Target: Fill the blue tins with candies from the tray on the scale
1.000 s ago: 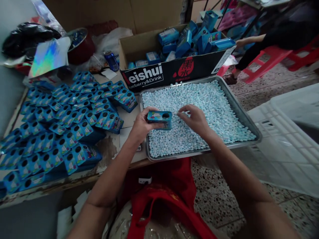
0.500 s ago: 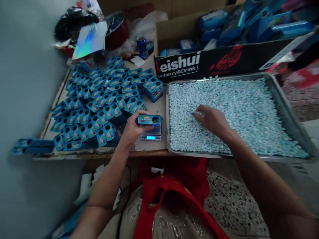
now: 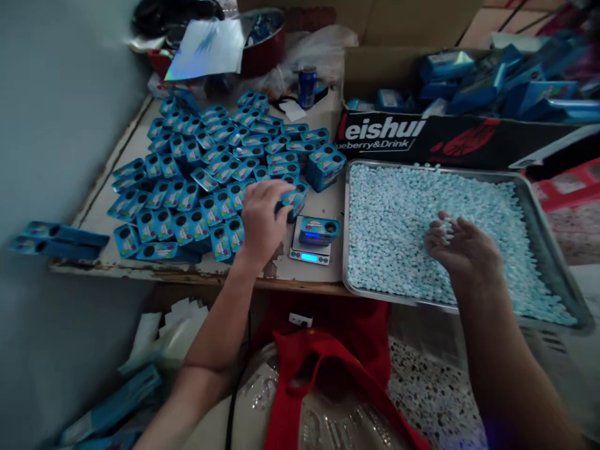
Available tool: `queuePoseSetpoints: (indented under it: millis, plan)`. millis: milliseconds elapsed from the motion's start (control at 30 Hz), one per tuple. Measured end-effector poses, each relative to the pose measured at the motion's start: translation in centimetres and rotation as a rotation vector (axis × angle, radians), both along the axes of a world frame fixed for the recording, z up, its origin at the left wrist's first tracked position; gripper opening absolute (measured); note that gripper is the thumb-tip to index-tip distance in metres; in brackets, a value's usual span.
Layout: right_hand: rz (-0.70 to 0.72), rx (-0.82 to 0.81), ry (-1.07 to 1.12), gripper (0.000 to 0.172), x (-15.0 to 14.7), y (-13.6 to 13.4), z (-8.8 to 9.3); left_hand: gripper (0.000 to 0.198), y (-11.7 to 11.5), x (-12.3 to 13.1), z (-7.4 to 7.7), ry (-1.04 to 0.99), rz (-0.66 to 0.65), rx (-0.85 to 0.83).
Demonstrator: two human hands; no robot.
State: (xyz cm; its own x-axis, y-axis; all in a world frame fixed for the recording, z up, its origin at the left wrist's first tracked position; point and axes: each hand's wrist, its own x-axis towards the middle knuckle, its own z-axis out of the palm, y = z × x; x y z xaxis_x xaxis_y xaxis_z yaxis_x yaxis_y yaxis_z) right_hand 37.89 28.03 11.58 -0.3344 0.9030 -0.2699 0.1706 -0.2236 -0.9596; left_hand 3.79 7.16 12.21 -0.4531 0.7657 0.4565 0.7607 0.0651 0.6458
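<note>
My left hand (image 3: 265, 215) is at the right edge of the cluster of small blue boxes, fingers and thumb curled about the left part of one blue box (image 3: 294, 197). Another blue box (image 3: 320, 227) with a round window rests on the small digital scale (image 3: 310, 250), whose display is lit. My right hand (image 3: 466, 247) is turned palm up above the metal tray (image 3: 347, 250). Several pale blue-white candies lie in its curled fingers. A thick layer of the same candies (image 3: 394, 237) fills the tray.
Many blue boxes (image 3: 210, 156) cover the table's left half; one pair (image 3: 60, 240) juts past its left edge. Behind the tray stands a dark printed carton (image 3: 426, 140) of blue packages. A blue can (image 3: 307, 87) and a red pot (image 3: 265, 56) are at the back.
My left hand has let go of the box on the scale and moved left to the box cluster. My right hand has turned up from the tray with candies. The view has shifted left.
</note>
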Motion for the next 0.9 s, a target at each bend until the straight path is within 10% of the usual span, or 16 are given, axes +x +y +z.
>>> queuePoseSetpoints:
  millis: [167, 333, 900]
  plan:
    - [0.088, 0.032, -0.085, 0.048, -1.3, -0.8, 1.1, 0.068, 3.2, -1.6, -1.4, 0.245, -0.102, -0.345]
    - [0.121, 0.019, -0.099, 0.044, -1.7, -0.4, 1.3, 0.075, 4.0, -0.9, -3.2, 0.247, -0.096, -0.319]
    - [-0.012, -0.319, -0.023, 0.017, -1.5, -0.2, 1.7, 0.039, 8.8, -2.8, -5.3, 0.045, -0.106, -0.193]
